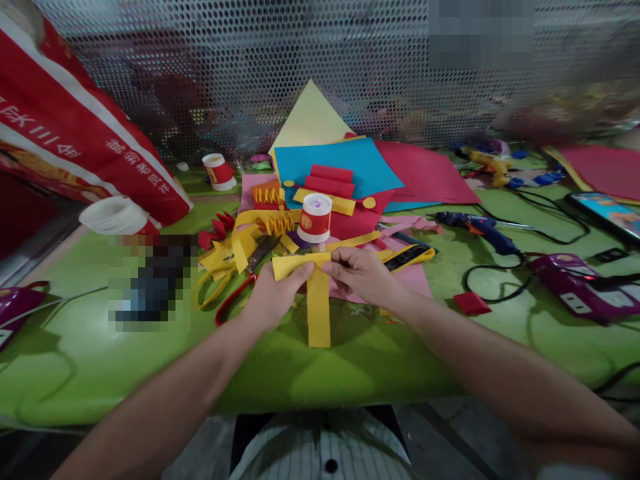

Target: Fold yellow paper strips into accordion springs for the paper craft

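Two yellow paper strips (319, 313) cross at a right angle between my hands, one hanging down and the other pointing left. My left hand (277, 290) pinches them near the crossing, thumb on top. Close beside it, my right hand (363, 273) grips the right end of the crossing with thumb and fingers. Just beyond my fingers stands an upside-down red and white paper cup (316, 219). Yellow accordion-folded paper (277, 223) and loose yellow scraps lie left of the cup. Scissors with a red handle (236, 299) lie partly hidden beside my left hand.
Blue paper (330, 163) and red sheets (425, 170) lie behind the cup. A glue gun (480, 227) and its cable rest at right, near a purple power strip (585, 287). Stacked white cups (113, 215) and a big red bag (95, 113) stand left. Perforated metal backs the green table (200, 380).
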Tool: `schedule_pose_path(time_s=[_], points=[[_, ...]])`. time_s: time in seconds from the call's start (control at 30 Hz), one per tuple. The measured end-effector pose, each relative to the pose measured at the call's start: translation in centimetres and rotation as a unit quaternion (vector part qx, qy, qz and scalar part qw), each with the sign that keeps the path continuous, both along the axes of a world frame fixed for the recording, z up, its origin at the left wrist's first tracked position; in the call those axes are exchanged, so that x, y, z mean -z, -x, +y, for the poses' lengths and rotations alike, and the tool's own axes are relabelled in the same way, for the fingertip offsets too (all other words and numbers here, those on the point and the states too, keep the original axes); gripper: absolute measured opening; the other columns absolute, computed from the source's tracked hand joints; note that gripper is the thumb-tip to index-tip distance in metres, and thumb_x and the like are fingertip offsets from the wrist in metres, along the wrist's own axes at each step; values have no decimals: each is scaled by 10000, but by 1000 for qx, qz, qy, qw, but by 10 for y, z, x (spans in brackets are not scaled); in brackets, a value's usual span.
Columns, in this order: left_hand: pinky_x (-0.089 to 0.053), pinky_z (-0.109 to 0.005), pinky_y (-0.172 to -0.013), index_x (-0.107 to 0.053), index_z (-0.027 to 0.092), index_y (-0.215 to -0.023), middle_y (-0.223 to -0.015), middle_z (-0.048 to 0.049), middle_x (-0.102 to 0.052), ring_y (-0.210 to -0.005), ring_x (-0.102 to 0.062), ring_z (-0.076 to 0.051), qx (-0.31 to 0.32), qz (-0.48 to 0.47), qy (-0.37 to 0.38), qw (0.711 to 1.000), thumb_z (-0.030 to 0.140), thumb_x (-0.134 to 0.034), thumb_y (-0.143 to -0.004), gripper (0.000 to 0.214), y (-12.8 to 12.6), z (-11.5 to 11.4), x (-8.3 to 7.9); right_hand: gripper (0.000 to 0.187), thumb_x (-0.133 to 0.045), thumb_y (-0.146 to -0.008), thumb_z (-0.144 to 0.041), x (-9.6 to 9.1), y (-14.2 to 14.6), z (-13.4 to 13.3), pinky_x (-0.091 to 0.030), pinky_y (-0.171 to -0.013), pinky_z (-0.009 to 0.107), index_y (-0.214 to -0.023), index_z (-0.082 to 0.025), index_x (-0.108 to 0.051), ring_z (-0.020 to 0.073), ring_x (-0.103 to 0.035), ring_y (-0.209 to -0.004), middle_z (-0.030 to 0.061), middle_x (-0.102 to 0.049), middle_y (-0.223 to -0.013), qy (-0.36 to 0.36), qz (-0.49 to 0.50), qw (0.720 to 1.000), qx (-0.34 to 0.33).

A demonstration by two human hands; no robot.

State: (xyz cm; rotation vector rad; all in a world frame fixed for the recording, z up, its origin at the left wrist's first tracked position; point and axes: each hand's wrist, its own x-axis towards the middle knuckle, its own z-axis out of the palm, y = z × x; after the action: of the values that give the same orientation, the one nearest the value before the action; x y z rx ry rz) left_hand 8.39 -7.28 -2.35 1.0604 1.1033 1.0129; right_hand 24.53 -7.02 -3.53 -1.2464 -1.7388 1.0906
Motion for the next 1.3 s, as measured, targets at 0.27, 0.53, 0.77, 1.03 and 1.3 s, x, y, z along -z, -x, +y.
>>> schedule_pose_path(time_s=[0.27,0.53,0.77,1.03,1.3], points=[[-511,-260,-528,-660,122,-768,-675,-31,-673,-571,-612,-142,-47,-62,20,997,296,-751,-588,266,2,7,2,129,-488,-838,-171,7,-7,-2,-450,-606,271,-893,-205,-599,162,-583,-793,66,-609,-897,-441,-194,876,14],[-544,-298,-608,-659,127,-804,-694,-44,-698,-604,-657,-164,2,-66,4,998,285,-729,-637,240,1,4,0,76,-529,-825,-172,8,-1,-1,-459,-621,253,-782,-192,-588,131,-574,-743,39,-605,-791,-400,-69,913,36],[-556,-372,-716,-689,102,-832,-738,-83,-717,-658,-681,-207,52,-55,-18,997,324,-699,-670,275,2,2,0,126,-598,-757,-185,3,3,-1,-370,-504,236,-645,-182,-539,106,-481,-581,4,-552,-652,-261,-33,960,98],[-554,-298,-663,-706,114,-813,-782,-81,-722,-689,-663,-180,37,31,-62,997,316,-739,-639,268,1,-1,-1,157,-569,-754,-166,3,5,-2,-347,-495,229,-614,-183,-498,94,-453,-554,-12,-525,-601,-242,-13,965,98],[-564,-303,-642,-683,103,-796,-711,-64,-712,-630,-665,-174,37,28,-60,997,281,-712,-663,224,1,-1,-4,155,-617,-717,-264,0,5,-3,-360,-483,231,-752,-185,-488,81,-444,-537,-14,-543,-674,-132,27,984,115]])
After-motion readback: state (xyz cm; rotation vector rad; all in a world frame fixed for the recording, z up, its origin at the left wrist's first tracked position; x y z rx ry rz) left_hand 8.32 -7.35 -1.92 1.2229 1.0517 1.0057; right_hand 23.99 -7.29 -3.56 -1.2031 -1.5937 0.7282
